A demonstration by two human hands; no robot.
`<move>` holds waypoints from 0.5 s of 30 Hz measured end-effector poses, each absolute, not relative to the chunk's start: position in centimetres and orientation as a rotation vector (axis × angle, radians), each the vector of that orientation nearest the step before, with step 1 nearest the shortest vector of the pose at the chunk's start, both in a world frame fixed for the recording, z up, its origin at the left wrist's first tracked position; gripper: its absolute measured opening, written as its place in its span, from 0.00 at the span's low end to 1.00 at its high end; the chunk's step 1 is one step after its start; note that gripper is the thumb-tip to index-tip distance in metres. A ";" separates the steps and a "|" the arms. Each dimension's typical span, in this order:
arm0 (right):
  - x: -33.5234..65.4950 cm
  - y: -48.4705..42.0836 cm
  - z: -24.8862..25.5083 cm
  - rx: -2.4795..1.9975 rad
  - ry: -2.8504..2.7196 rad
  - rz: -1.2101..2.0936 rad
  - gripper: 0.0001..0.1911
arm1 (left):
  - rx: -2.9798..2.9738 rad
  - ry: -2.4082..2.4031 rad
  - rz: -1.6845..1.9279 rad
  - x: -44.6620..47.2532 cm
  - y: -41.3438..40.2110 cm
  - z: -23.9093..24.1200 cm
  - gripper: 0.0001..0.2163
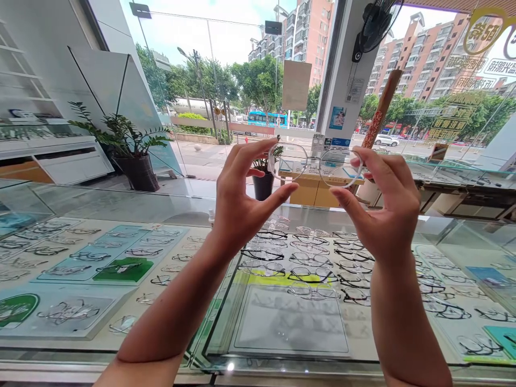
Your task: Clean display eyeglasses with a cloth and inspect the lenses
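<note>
I hold up a pair of clear-rimmed eyeglasses [291, 163] in front of me with both hands, above the display counter. The lenses are see-through, and the street shows behind them. My left hand [239, 191] grips the left end of the frame, with its index finger along the upper rim and its thumb stretched out below the lens. At the other end my right hand [385, 199] has its fingers curled behind the frame and its thumb beside the lower rim. Fingers hide most of the temples.
Below my arms lies a glass display counter [290, 322] with rows of eyeglasses [310, 274] inside. Potted plants [137, 166] stand beyond it, before the shop window. A brown stick-like object [381, 113] rises behind my right hand, and a black fan [377, 27] hangs on the pillar.
</note>
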State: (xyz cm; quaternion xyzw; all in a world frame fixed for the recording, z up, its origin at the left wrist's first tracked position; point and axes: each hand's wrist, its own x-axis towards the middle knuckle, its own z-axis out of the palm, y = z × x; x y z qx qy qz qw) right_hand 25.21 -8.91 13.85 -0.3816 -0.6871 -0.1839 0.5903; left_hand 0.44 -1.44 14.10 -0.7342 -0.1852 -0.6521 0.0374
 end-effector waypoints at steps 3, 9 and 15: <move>25.1 -8.8 13.7 -0.885 -1.609 -0.422 0.33 | -2.183 -0.571 -2.046 0.8 -1.4 13.7 0.31; 24.7 -8.5 13.6 -0.881 -1.602 -0.512 0.33 | -2.070 -0.583 -2.088 1.0 -1.3 13.4 0.32; 24.7 -8.4 13.6 -0.884 -1.598 -0.535 0.33 | -1.984 -0.606 -2.075 1.0 -1.7 13.3 0.32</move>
